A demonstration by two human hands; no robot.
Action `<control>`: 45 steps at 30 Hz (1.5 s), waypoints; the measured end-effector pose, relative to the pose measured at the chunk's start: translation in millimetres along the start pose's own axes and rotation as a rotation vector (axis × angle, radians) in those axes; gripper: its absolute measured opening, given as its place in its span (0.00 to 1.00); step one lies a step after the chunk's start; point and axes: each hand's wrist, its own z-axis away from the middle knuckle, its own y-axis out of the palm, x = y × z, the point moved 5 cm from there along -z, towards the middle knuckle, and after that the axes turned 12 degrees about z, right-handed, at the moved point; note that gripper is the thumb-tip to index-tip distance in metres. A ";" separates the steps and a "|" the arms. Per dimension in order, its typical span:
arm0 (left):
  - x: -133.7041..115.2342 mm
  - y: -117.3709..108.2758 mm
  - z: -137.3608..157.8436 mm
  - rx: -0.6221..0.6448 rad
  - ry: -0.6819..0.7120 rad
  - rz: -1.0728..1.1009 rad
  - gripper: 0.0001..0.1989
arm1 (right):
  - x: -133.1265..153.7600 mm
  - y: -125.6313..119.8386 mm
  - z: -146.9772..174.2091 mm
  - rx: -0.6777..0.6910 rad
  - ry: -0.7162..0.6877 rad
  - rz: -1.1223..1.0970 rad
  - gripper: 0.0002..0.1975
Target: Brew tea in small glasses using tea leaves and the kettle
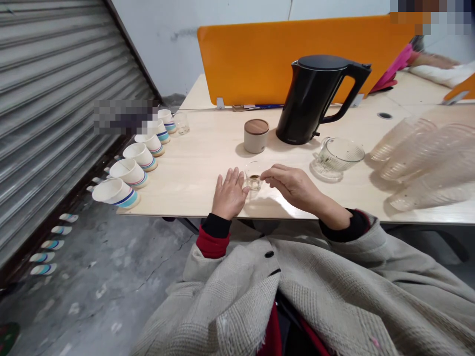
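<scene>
A small clear cup (254,184) with a little dark stuff in its bottom stands near the table's front edge. Beside it on the left, my left hand (229,194) rests palm down with fingers stretched out, the thumb close to the cup. My right hand (291,185) is at the cup's right side, thumb and fingers pinched together by its wall. Whatever sits in that pinch is too small to make out. Behind the cup is a pale canister (256,138) with a wooden lid.
A black kettle (315,99) stands before the orange divider (248,64). To the right are a ribbed glass cup (341,157) and stacked clear plastic cups (426,158). Several paper cups (128,172) line the table's left edge, with a clear cup (182,124) nearby. Another person's hand (436,60) shows at far right.
</scene>
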 end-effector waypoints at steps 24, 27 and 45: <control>-0.5 -1.5 0.0 0.020 -0.011 0.024 0.30 | -95.9 -95.8 92.9 -0.845 0.496 0.151 0.13; -0.7 -2.0 -0.1 0.024 -0.017 0.020 0.29 | -133.6 -90.9 96.4 -0.662 0.605 0.419 0.14; 0.1 -2.9 -0.1 0.042 -0.024 0.017 0.30 | -70.3 -53.7 120.3 -0.540 0.473 0.681 0.34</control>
